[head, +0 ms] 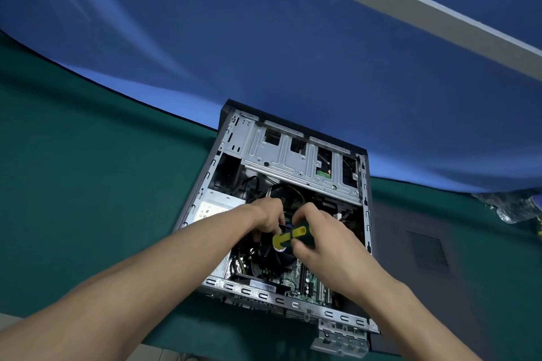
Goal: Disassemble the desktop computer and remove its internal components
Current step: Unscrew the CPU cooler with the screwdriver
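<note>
**Both hands inside the open computer case, screwdriver in the right**

While the open grey metal desktop computer case [363, 184] lies on its side on the green cloth-covered table [88, 184], both hands meet over its middle. Far left of the grip, a silver boxy power supply with a white label [215, 206] sits against the case's left wall. Next comes the left hand [268, 218], fingers curled down into the interior just left of the tool; what they hold, if anything, is hidden, so its hold cannot be told. Directly below the grip sits a round black cooling fan [275, 258]. The right hand [325, 240] is clenched around the yellow-and-dark-green handle of a screwdriver [291, 236], whose butt end points toward the camera while its shaft is hidden beyond. Below and right of the grip, a green motherboard with long memory slots [311, 281] shows at the case's near edge. Above the grip, a perforated silver metal drive cage [293, 155] spans the far end. Right of the case, a flat dark grey side panel with a vent grille [425, 243] lies on the table. Behind everything hangs a blue fabric backdrop [264, 38].
</note>
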Available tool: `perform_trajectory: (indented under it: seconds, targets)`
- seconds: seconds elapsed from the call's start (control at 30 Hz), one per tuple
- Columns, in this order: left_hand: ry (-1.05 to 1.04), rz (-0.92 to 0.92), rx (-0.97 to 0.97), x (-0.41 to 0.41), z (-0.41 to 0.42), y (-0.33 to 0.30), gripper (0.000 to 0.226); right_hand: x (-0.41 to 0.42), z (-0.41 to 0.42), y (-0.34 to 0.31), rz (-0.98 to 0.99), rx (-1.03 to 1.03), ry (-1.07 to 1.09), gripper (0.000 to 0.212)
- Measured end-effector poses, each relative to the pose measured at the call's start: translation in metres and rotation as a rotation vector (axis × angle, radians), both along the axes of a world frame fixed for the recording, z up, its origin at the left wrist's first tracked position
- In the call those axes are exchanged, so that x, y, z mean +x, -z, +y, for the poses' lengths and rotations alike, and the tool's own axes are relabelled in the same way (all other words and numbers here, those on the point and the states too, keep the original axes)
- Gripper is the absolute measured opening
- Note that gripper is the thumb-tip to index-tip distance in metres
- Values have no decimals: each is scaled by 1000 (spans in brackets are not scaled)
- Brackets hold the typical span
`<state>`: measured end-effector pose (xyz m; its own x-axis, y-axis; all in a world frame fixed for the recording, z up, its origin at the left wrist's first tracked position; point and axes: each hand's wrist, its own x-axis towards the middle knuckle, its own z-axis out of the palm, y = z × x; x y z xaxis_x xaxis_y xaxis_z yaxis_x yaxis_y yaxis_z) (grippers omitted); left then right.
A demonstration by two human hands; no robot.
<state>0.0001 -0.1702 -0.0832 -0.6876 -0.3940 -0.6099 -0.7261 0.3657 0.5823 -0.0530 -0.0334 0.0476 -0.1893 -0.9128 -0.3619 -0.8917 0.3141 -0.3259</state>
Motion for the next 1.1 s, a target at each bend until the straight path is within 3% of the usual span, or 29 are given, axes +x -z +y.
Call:
perform_trajectory:
  seconds: [0.13, 0.23, 0.27, 0.43, 0.5, 0.57, 0.7, 0.83, 0.9, 1.1]
  targets:
    - [22, -1, 11, 0, 1, 0, 29, -1, -1, 1, 50, 9, 42, 28]
    - [-8, -9, 0, 0, 1, 0, 26, 0, 0, 3, -29, -8, -3, 10]
    - [-12, -10, -3, 0, 1, 0, 27, 1, 0, 2, -43, -5, 2, 14]
    - [7, 3, 17, 0, 1, 1, 32, 1, -2, 3, 176, 17, 95, 31]
    - [-6, 2, 6, 0, 1, 2, 28, 0, -3, 3, 49, 2, 68, 17]
    - [-14, 5, -11, 0, 1, 1, 25, 1, -3, 2, -47, -15, 46, 18]
    - [8, 16, 10, 1, 2, 1, 25, 0, -4, 4, 137, -11, 132, 35]
    - [-19, 8, 9, -1, 2, 2, 24, -4, -2, 5, 11, -45, 35, 17]
    - [-13, 9, 4, 0, 2, 1, 23, -3, 1, 5, -1, -52, 29, 22]
    - [-21, 6, 15, 0, 1, 2, 18, -3, 0, 5, -112, 11, 309, 52]
